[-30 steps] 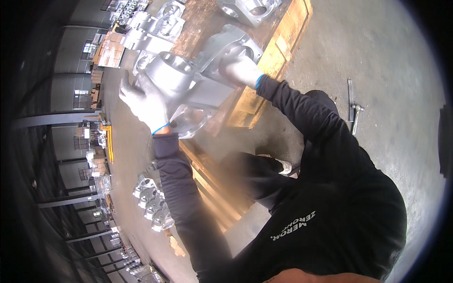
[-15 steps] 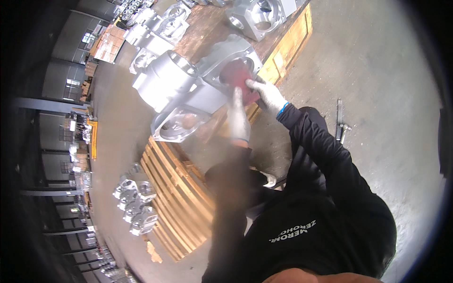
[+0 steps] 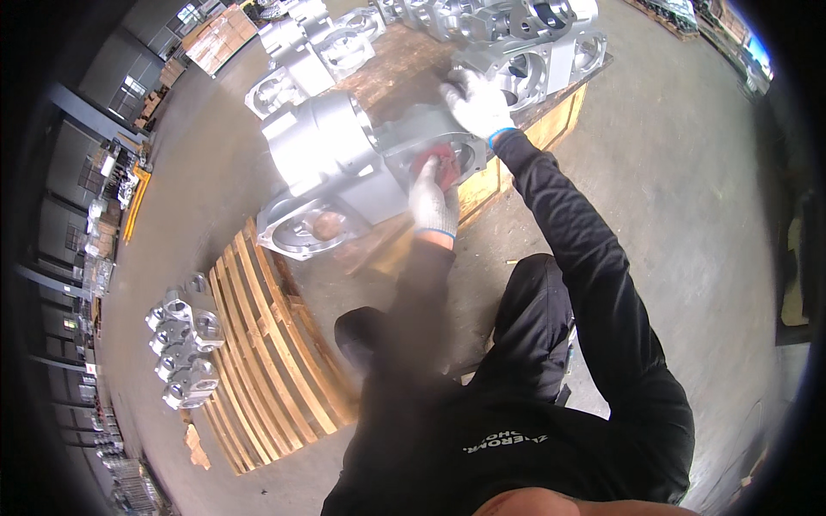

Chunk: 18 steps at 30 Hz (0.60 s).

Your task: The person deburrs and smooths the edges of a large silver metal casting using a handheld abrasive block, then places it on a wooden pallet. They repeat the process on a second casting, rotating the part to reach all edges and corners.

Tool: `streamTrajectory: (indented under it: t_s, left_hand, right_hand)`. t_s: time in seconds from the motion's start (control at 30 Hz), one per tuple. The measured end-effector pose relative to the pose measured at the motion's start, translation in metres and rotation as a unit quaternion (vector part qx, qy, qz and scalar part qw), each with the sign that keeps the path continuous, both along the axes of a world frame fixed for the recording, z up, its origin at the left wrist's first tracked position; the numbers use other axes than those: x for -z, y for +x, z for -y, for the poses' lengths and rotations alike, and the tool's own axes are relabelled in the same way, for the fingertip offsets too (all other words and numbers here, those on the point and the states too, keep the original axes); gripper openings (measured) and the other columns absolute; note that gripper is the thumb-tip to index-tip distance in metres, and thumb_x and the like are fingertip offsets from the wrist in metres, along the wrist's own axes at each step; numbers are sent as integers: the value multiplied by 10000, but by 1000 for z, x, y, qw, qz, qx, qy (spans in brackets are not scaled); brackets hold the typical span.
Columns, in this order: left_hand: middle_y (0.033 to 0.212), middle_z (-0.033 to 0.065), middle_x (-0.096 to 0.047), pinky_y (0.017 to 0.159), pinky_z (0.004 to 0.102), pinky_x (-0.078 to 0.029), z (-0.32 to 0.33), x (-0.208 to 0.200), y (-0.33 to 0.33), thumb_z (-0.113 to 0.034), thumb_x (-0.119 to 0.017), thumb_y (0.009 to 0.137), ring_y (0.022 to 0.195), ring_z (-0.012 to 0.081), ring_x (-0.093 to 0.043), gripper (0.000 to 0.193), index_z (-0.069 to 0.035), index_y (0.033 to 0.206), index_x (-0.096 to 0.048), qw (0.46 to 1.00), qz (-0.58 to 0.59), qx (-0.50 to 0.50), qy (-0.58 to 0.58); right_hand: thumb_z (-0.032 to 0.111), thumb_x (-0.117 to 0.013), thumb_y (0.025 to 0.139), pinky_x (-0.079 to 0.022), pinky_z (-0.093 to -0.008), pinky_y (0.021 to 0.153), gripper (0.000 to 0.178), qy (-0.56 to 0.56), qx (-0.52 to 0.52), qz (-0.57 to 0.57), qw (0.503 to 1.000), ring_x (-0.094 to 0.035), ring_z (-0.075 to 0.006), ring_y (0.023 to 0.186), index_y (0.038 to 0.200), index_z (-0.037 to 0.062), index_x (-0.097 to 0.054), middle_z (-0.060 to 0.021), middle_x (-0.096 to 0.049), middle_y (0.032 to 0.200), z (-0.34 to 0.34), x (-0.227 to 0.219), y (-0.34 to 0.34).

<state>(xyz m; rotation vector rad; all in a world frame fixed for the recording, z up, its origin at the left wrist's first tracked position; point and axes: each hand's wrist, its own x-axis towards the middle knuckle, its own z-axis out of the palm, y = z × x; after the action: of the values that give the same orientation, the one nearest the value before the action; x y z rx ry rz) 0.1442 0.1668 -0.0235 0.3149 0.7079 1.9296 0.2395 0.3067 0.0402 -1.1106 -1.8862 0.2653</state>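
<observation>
A large silvery metal casting (image 3: 323,150) with a round barrel lies on the wooden table, a flanged opening at each end. In my gloved left hand (image 3: 433,206) is a crumpled red pad (image 3: 445,165), soft like a cloth, pressed into the casting's right-hand opening. My gloved right hand (image 3: 478,103) is raised farther back, beside the flange of another silvery casting (image 3: 527,76). Its fingers are bent a little and spread, with nothing seen in them. It cannot be made out whether they touch that flange.
More castings (image 3: 323,47) stand on the wooden table (image 3: 404,64) farther back. A slatted wooden pallet (image 3: 275,344) lies on the floor at the left, with several smaller castings (image 3: 185,344) by it. Stacked cartons (image 3: 219,39) stand at the far left.
My right hand has left the red pad and moved up and back toward the other casting. My left hand keeps the pad at the opening. The whole view has shifted.
</observation>
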Motion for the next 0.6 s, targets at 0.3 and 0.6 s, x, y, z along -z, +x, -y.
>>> streamTrajectory:
  t_s: [0.3,0.6]
  left_hand:
    - [1030,90,-708,875,391,-544,-24,9,7,-47,-612,933,914,268,-705,194,-72,1117,-666,779,-617,-78,-78]
    - [913,121,-725,725,450,-539,-23,10,-14,-146,-633,854,858,284,-705,123,-118,899,-745,347,-925,-44,-145]
  right_hand:
    - [476,-373,1035,-469,-468,1073,575,-52,-64,248,965,-613,-413,1231,1372,55,-572,-231,-600,1395,-37,38,-13]
    - [181,-542,971,-544,-471,958,368,54,-69,316,945,-615,-401,1160,1329,123,-599,-146,-615,1342,-22,32,-1]
